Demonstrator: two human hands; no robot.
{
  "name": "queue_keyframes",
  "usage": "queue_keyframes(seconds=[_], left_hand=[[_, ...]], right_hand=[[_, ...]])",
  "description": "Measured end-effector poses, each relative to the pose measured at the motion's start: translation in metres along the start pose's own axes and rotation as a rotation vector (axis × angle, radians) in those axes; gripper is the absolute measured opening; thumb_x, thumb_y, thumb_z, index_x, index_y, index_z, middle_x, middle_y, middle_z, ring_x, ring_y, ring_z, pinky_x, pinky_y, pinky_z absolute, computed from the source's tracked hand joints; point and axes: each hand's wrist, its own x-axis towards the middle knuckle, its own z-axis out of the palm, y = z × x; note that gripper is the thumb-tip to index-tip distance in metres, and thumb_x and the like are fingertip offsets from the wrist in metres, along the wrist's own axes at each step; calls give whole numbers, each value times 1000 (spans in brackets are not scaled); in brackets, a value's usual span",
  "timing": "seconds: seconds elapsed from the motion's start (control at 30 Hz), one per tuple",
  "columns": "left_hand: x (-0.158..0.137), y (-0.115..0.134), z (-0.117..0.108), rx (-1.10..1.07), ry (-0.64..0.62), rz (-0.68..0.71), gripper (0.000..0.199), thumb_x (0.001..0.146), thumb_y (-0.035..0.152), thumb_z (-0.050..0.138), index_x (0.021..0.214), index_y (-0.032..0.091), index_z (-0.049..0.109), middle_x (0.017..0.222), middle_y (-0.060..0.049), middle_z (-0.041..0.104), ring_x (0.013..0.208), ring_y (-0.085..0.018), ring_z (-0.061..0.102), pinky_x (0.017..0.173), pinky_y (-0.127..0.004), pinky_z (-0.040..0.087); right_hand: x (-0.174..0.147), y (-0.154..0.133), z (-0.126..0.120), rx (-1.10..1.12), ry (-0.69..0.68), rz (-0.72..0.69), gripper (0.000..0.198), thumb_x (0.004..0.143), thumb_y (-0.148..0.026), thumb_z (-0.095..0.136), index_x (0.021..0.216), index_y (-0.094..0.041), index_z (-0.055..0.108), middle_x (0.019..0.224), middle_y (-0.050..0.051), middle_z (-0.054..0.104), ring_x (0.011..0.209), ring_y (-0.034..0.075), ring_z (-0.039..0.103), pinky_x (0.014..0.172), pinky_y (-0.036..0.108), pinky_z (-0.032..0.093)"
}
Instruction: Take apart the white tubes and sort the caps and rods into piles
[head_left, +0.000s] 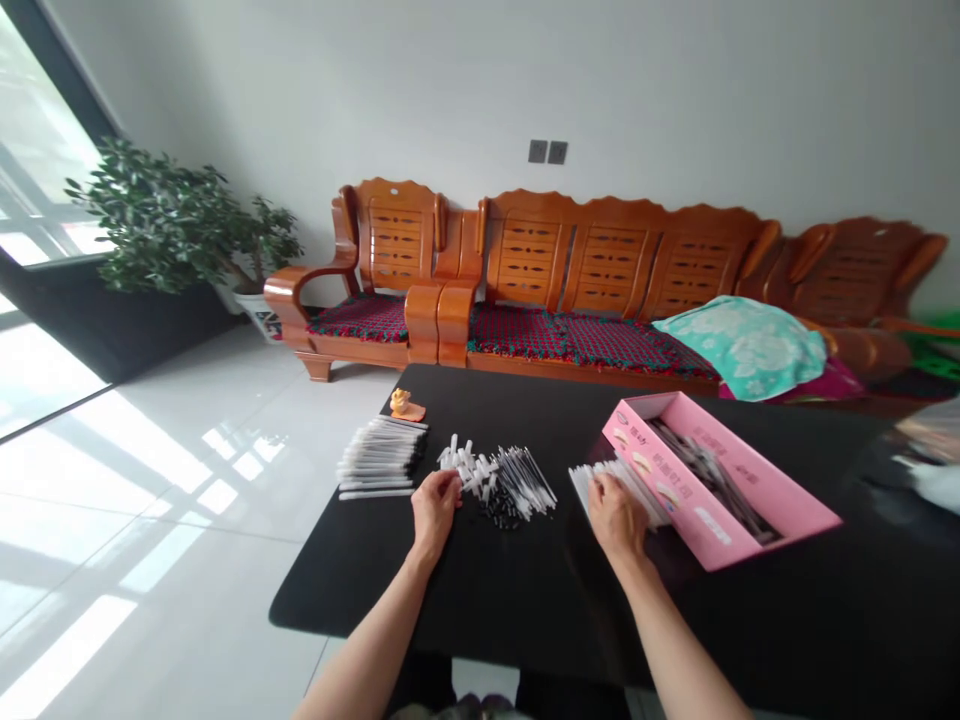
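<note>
My left hand (436,512) is closed, fingertips together at the near left edge of a heap of short white plastic pieces (466,462); whatever it pinches is too small to make out. Over a row of slim white tubes (651,503), my right hand (616,512) curls its fingers down onto them; its grip is hidden. Between the hands lie thin pen refills (525,482) with pale and dark ends, and a scatter of small black plugs (501,512). Left of my left hand, white pen-like sticks with black ends (381,458) lie side by side.
A pink open box (795,515) holding dark sticks (720,475) stands right of the tubes. An orange figurine (401,402) sits at the black table's (465,600) far left. Behind are wooden seats (525,250) and a turquoise pillow (750,345); a potted plant (165,220) stands left.
</note>
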Motion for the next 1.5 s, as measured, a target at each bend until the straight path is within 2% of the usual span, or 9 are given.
queue_keyframes(seconds=[0.13,0.3,0.43,0.63,0.83,1.17,1.27,1.4,1.5], left_hand=[[15,5,7,0,13,41,27,80,33,63,97,14,70,71,-3,67,52,-13,63,54,-24,51],[19,10,1,66,91,159,30,80,25,62,109,17,68,108,-9,63,58,-9,62,58,-23,53],[4,7,-24,171,82,192,27,84,24,57,109,19,66,110,-8,62,64,-11,62,60,-24,54],[-10,2,-71,595,136,263,25,89,20,51,110,23,64,110,-6,62,91,-20,62,78,-30,50],[-13,-6,-87,824,84,268,23,87,15,51,104,23,65,105,-6,63,100,-22,57,77,-29,47],[-19,0,-80,723,16,196,22,94,25,44,94,25,65,100,-2,65,75,-15,64,60,-22,40],[-28,22,-65,529,-20,262,23,95,29,43,95,24,65,94,-4,66,76,-18,64,65,-24,44],[-46,50,-39,230,-200,366,22,93,28,45,93,25,67,91,-6,65,79,-19,64,73,-25,48],[-56,57,-24,123,-280,370,22,92,27,48,89,25,69,87,-6,65,77,-18,63,73,-25,49]], right_hand=[[-25,-35,-3,188,-20,-50,29,95,-32,41,84,-19,65,77,5,69,61,15,59,56,26,29],[-39,-56,-11,323,-25,-65,34,96,-35,38,86,-19,66,81,7,71,65,16,63,59,25,34],[-46,-56,-19,365,-48,-52,38,97,-39,36,89,-19,67,85,9,72,69,18,66,62,25,39],[-56,-53,-19,404,-93,-33,43,97,-43,33,90,-18,68,88,12,73,74,22,68,66,28,43],[-62,-57,-12,451,-112,-42,46,97,-46,32,88,-19,67,85,12,72,73,22,68,66,28,45],[-58,-90,-17,664,-202,-44,42,95,-50,38,82,-21,66,75,10,69,68,22,65,65,28,45],[-54,-113,-21,835,-342,-16,45,93,-54,40,77,-20,64,65,7,65,59,18,61,58,26,45],[-50,-140,-26,1101,-563,115,56,91,-65,37,74,-18,61,57,3,60,47,14,56,45,22,41],[-49,-147,-29,1213,-630,156,60,86,-72,38,71,-17,58,52,1,57,43,12,53,39,21,37]])
